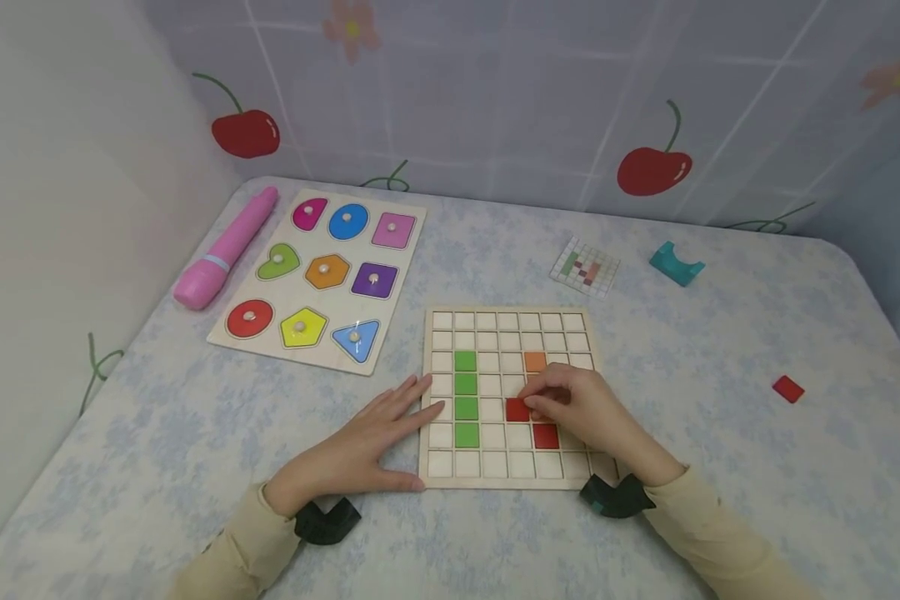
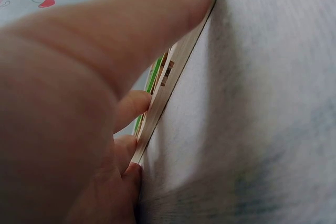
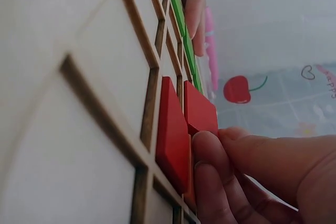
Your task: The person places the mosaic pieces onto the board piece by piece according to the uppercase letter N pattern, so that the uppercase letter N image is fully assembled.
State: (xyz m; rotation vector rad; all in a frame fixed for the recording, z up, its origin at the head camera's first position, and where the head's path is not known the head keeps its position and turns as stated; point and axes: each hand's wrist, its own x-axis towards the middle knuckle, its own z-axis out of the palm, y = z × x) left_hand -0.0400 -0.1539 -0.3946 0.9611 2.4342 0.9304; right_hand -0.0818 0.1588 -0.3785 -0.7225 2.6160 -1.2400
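A wooden grid board (image 1: pixel 450 482) lies flat on the table. My left hand (image 1: pixel 363 437) is spread beside it, with its fingers and thumb (image 2: pixel 105 30) against the left edge. Several green square tiles (image 1: pixel 466 383) form a column in the grid. With thumb and fingertips, my right hand (image 1: pixel 581 408) pinches a red tile (image 1: pixel 517 409) at a cell near the middle; this tile (image 3: pixel 201 108) looks slightly tilted. Another red tile (image 1: pixel 545 436) sits one cell lower and to the right. An orange tile (image 1: pixel 535 362) shows above the right hand, which hides some cells.
A shape puzzle board (image 1: pixel 315 296) with knobbed pieces lies at the back left, beside a pink stick-like toy (image 1: pixel 228 250). Behind the grid board are a small pattern card (image 1: pixel 585 267) and a teal curved piece (image 1: pixel 676 263). A loose red tile (image 1: pixel 788 389) lies to the right.
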